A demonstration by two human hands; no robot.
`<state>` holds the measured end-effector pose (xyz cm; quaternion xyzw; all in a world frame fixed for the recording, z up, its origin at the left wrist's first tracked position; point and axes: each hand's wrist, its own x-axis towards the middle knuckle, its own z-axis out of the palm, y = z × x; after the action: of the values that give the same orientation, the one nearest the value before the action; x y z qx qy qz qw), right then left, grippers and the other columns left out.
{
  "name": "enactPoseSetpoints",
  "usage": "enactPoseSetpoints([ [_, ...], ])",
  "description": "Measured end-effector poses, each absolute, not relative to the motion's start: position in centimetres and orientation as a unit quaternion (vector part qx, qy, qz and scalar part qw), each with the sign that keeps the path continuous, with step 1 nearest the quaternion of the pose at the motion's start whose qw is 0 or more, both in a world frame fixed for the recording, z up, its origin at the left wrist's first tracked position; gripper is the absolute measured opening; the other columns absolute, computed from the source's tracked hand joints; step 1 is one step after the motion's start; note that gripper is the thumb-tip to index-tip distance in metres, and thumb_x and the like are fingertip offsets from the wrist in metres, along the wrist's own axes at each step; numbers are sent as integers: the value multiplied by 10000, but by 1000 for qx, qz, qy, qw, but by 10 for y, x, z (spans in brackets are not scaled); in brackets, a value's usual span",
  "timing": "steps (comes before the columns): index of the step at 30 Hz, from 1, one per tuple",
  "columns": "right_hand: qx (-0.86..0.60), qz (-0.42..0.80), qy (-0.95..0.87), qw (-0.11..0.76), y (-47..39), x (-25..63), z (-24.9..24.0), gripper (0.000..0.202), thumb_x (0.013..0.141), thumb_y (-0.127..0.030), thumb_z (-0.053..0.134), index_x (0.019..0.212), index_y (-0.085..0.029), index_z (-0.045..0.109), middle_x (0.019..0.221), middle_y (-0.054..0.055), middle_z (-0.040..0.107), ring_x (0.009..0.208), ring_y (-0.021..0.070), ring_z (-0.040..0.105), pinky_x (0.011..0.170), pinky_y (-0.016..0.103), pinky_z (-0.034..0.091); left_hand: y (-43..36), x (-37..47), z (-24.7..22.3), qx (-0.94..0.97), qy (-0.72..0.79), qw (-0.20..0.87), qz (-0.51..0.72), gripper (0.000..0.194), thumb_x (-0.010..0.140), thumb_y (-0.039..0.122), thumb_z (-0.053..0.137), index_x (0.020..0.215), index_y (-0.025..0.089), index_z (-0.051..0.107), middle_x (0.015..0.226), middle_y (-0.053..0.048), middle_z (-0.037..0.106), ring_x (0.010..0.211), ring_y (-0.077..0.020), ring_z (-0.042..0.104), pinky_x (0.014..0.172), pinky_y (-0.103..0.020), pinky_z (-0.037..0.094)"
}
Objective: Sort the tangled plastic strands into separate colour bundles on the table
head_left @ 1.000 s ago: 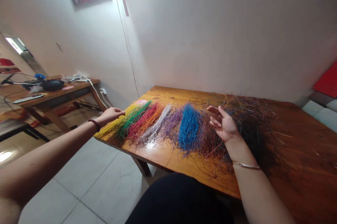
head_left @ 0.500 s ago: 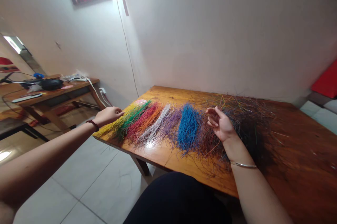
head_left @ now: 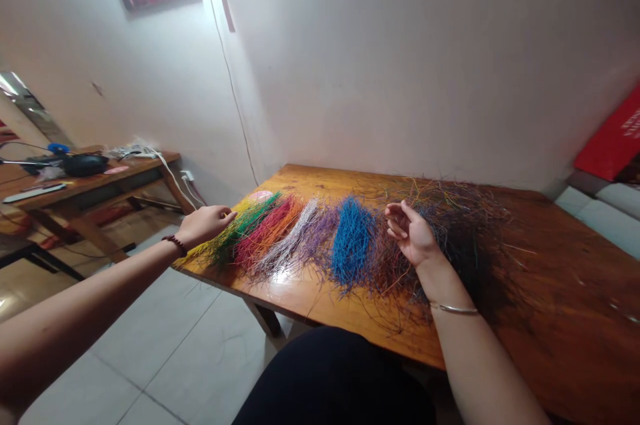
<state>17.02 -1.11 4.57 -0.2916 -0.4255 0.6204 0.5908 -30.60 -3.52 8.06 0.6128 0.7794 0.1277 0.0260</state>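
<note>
Both our hands have barely moved: left hand (head_left: 204, 224) loosely curled over the yellow strands (head_left: 216, 243) at the table (head_left: 320, 302) corner, right hand (head_left: 411, 236) open, empty. Pale wall (head_left: 400, 58), tiled floor (head_left: 165, 358).

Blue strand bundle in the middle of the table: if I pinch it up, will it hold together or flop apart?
The blue strand bundle is loose thin strands, unbound and frayed at the ends, so it will probably sag and shed strands. It looks light, so a push would likely scatter it. Strays cross into the purple bundle, so some may drag along.
</note>
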Motion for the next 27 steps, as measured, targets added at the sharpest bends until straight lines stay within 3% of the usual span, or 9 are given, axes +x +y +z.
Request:
enactPoseSetpoints([
  [3, -291, 622, -425, 590, -10, 170, 45, 281, 808, -478, 612, 812, -203, 672, 739, 17, 621, 396, 52, 213, 386, 239, 144, -42, -284, 92, 600, 787, -66, 129, 512, 830, 617, 421, 996, 217, 694, 986, -81, 711, 865, -271, 605, 622, -272, 318],
  [6, -283, 624, -427, 590, -12, 168, 44, 304, 809, -490, 623, 745, -193, 626, 685, -3, 569, 395, 47, 223, 383, 226, 158, -54, -235, 97, 624, 744, -102, 218, 479, 866, 584, 418, 1068, 235, 676, 983, -64, 710, 828, -250, 605, 622, -278, 326],
  [8, -272, 631, -437, 580, -14, 165, 43, 333, 811, -489, 634, 688, -183, 581, 636, -19, 521, 396, 42, 240, 386, 216, 159, -61, -190, 92, 658, 693, -45, 290, 462, 878, 571, 430, 1066, 229, 679, 945, -60, 710, 793, -224, 605, 626, -273, 345],
  [13, -254, 649, -515, 498, -18, 158, 40, 392, 843, -513, 592, 659, -173, 528, 611, -27, 488, 392, 34, 259, 387, 209, 139, -46, -66, 63, 734, 461, 249, 433, 423, 896, 507, 474, 999, 184, 727, 879, -85, 711, 794, -192, 624, 696, -269, 436],
  [16, -271, 652, -544, 454, -15, 156, 33, 409, 850, -525, 571, 657, -166, 527, 588, -26, 477, 391, 39, 270, 382, 211, 138, -17, -10, 54, 714, 372, 324, 497, 419, 894, 482, 497, 983, 144, 729, 902, -101, 711, 827, -187, 633, 765, -279, 466],
  [20, -308, 649, -538, 442, -7, 155, 20, 388, 823, -509, 582, 657, -165, 515, 549, -31, 456, 381, 44, 285, 376, 216, 143, 5, 20, 39, 671, 337, 391, 532, 508, 902, 532, 459, 1044, 111, 703, 621, -38, 627, 591, -155, 588, 610, -268, 471],
  [22, -334, 638, -542, 434, -4, 153, 16, 372, 818, -495, 574, 658, -165, 510, 524, -38, 434, 370, 47, 288, 377, 217, 150, 7, 19, 29, 678, 336, 385, 529, 490, 897, 532, 476, 1036, 120, 702, 597, -23, 609, 566, -149, 573, 591, -261, 461],
  [27, -336, 649, -558, 394, -8, 149, 18, 382, 871, -481, 519, 660, -163, 500, 542, -37, 428, 367, 44, 279, 385, 220, 149, 7, 4, 15, 678, 380, 268, 569, 373, 930, 469, 457, 867, 166, 666, 774, -50, 656, 741, -160, 600, 698, -260, 447],
])
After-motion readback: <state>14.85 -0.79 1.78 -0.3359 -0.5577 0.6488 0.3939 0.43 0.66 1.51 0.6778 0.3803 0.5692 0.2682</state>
